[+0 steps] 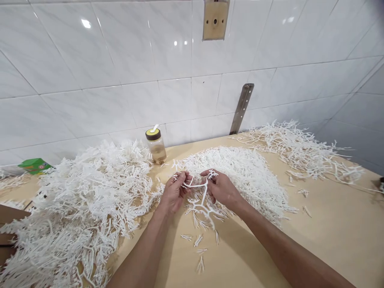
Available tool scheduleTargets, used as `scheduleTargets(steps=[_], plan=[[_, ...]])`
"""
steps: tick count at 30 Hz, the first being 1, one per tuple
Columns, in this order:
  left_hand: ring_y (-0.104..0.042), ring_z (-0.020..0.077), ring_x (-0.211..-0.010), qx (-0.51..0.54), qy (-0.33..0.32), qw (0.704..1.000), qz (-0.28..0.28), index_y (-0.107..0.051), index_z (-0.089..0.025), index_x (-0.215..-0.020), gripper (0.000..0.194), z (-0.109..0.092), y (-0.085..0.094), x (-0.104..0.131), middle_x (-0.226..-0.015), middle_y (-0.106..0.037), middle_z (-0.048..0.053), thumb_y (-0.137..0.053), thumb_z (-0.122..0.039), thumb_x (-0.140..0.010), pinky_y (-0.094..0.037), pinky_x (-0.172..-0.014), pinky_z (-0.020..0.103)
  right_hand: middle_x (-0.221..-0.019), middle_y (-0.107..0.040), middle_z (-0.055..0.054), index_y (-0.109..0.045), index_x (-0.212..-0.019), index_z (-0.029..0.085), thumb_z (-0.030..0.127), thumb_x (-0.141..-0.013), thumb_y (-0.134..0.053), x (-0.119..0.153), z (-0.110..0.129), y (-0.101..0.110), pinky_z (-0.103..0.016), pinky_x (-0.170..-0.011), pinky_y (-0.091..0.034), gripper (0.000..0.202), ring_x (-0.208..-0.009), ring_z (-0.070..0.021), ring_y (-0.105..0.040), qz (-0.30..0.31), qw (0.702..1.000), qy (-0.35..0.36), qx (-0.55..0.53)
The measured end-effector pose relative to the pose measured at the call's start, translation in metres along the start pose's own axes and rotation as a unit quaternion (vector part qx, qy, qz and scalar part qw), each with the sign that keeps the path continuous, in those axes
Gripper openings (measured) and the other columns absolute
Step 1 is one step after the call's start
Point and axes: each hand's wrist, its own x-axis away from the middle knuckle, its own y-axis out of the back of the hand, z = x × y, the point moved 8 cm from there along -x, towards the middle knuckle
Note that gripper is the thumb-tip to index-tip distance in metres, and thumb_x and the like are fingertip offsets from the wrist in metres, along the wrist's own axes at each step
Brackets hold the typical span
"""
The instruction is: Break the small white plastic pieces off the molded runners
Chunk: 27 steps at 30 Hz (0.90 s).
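Observation:
A white branching plastic piece [205, 194], thin and twig-like, is held up between my two hands over the table. My left hand [175, 190] pinches its left arm, fingers closed. At the right, my right hand [222, 187] grips the upper branch near a knobbly forked tip, its fingertips partly hidden behind the piece. The lower forks hang down above small loose white sprigs [198, 240] on the wooden tabletop [240, 256]. Just behind my hands spreads a dense heap of short white sprigs [237, 172].
A large tangled pile of white sprigs [99, 196] covers the left side, beside a brown carton [9, 224]. Bare branching stems [300, 148] lie at the back right. A lidded bottle [157, 150], a green box [35, 165] and a leaning metal strip [241, 109] stand near the tiled wall.

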Motion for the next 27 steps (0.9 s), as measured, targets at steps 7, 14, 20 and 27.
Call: scheduleTargets(steps=[7,14,20,27], plan=[[-0.059,0.0111,-0.054,-0.045,-0.004,0.999,0.011,-0.066,-0.014,-0.088,0.037,0.001,-0.006,0.009,-0.072,-0.066,0.003,-0.075,-0.048,-0.075,-0.048,-0.050,0.023,-0.066,-0.066,0.003,-0.047,-0.138,0.030,0.028,-0.093,-0.050,0.040,0.046,-0.043,-0.025,-0.051,-0.052,0.045,-0.049,-0.0132,-0.061,0.145,0.971,0.178,0.069],[-0.064,0.0157,-0.071,-0.045,0.001,0.999,0.015,-0.069,-0.013,-0.092,0.047,-0.002,-0.006,0.012,-0.090,-0.067,0.009,-0.068,-0.058,-0.077,-0.050,-0.062,0.025,-0.113,-0.069,-0.007,-0.058,-0.127,0.029,0.024,-0.095,-0.054,0.060,0.078,-0.049,-0.034,-0.086,-0.051,0.032,-0.101,-0.0209,-0.065,0.135,0.912,0.344,0.178],[-0.067,0.0220,-0.079,0.034,0.124,0.988,0.085,-0.067,-0.011,-0.100,0.056,0.015,-0.025,0.018,-0.094,-0.068,0.014,-0.056,-0.064,-0.083,-0.054,-0.072,0.034,-0.114,-0.066,-0.013,-0.054,-0.131,0.021,0.013,-0.094,-0.047,0.058,0.075,-0.045,-0.036,-0.077,-0.056,0.039,-0.099,-0.0224,-0.065,0.066,0.878,0.412,0.235],[-0.065,0.0175,-0.071,0.118,0.163,0.965,0.169,-0.066,-0.011,-0.086,0.045,0.020,-0.044,0.029,-0.073,-0.065,0.007,-0.053,-0.054,-0.091,-0.052,-0.074,0.030,-0.107,-0.065,-0.010,-0.064,-0.115,0.022,0.007,-0.091,-0.048,0.056,0.083,-0.025,-0.032,-0.080,-0.056,0.032,-0.098,-0.0189,-0.065,0.014,0.875,0.449,0.180]])
